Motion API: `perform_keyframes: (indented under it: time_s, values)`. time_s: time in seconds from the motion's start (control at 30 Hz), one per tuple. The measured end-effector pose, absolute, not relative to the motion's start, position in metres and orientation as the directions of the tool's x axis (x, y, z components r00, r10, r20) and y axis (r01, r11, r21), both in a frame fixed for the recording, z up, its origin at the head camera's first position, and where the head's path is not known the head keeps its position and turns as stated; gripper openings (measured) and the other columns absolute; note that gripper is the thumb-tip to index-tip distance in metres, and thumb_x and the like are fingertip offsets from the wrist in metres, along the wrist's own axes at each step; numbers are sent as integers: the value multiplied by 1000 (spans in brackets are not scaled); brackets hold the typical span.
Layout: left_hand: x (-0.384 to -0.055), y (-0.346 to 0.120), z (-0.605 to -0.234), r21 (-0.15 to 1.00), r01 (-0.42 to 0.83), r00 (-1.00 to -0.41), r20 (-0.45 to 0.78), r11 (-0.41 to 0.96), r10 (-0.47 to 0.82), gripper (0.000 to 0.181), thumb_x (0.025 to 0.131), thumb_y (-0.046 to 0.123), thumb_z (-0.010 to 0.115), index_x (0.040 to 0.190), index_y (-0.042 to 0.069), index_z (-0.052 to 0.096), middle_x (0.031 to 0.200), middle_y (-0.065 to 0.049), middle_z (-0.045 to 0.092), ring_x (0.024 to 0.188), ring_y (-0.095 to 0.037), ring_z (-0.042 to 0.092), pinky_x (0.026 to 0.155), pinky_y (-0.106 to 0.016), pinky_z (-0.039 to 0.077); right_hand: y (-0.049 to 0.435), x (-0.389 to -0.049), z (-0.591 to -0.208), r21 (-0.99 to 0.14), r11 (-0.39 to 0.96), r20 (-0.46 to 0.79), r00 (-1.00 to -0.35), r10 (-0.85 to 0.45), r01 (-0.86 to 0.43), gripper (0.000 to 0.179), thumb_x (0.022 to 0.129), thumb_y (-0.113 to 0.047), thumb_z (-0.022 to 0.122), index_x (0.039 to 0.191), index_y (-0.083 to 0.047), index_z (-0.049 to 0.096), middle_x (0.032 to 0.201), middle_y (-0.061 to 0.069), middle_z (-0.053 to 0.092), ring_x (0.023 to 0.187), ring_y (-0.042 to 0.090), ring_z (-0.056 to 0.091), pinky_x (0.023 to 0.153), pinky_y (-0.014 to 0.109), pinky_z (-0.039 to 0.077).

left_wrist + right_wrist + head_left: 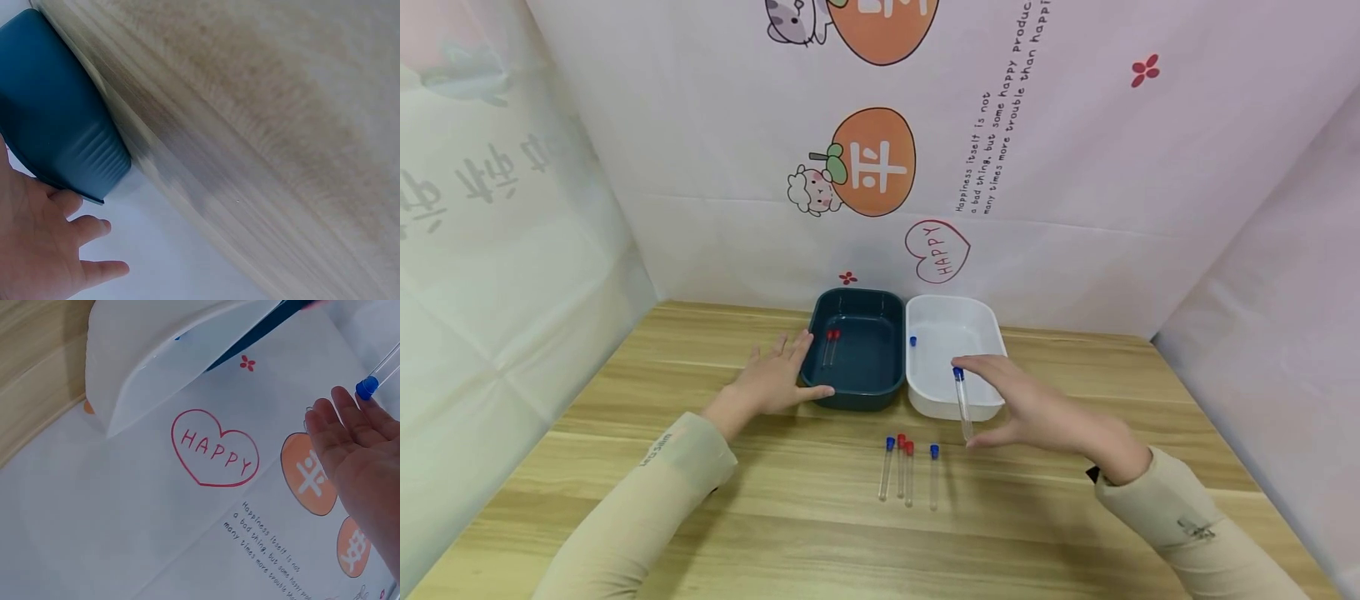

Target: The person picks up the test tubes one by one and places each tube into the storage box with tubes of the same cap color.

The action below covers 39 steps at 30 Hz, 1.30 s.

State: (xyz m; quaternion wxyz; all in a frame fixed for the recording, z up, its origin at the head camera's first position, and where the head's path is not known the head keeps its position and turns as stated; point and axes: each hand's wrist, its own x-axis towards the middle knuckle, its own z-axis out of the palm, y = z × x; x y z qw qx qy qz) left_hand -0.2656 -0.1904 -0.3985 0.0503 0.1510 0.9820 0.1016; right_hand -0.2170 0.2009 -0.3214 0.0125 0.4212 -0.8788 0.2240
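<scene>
My right hand pinches a clear test tube with a blue cap lengthwise, fingertips at the cap and thumb at the round bottom. It hangs over the front right of the white bin. In the right wrist view, the tube's blue cap touches a fingertip. My left hand is spread against the left side of the dark blue bin, thumb along its front rim. The left wrist view shows the fingers beside that bin's ribbed wall.
Two red-capped tubes lie inside the dark blue bin. A blue cap shows in the white bin. On the wooden table, several tubes lie in front of the bins, including red-capped and blue-capped ones. A printed cloth hangs behind.
</scene>
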Motion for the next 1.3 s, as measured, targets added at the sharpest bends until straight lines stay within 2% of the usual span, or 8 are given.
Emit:
perform_keyframes:
  time_s: [0.27,0.4,0.73,1.3]
  values:
    - [-266,-190,-397,208,286,-949,-73,935,306,111,91,78,50,166,7,9,171,-12,9,155,-41,10,116,-72,8,203,-232,-320,-438,594,159,-708,-688,-675,95,75,-28,94,150,1,45,147,21,50,134,39,48,110,58,40]
    - [-265,-190,-397,203,290,-949,-67,935,309,110,92,77,51,165,6,11,171,-14,10,154,-42,11,116,-72,8,203,-239,-319,-431,613,150,-722,-675,-662,93,77,-33,93,149,1,46,143,23,52,126,39,51,106,60,43]
    - [-266,-190,-399,189,291,-949,-69,938,309,111,91,80,48,166,7,10,171,-12,10,155,-40,10,116,-72,8,204,-259,-322,-430,664,119,-768,-629,-611,94,79,-31,92,151,4,43,146,27,49,128,43,50,105,62,43]
    - [-265,-190,-401,194,284,-951,-69,939,302,110,92,79,49,166,7,10,171,-11,9,155,-40,10,117,-71,8,204,-297,-338,-395,677,104,-762,-639,-621,90,78,-26,92,147,9,45,148,30,48,136,49,43,112,63,34]
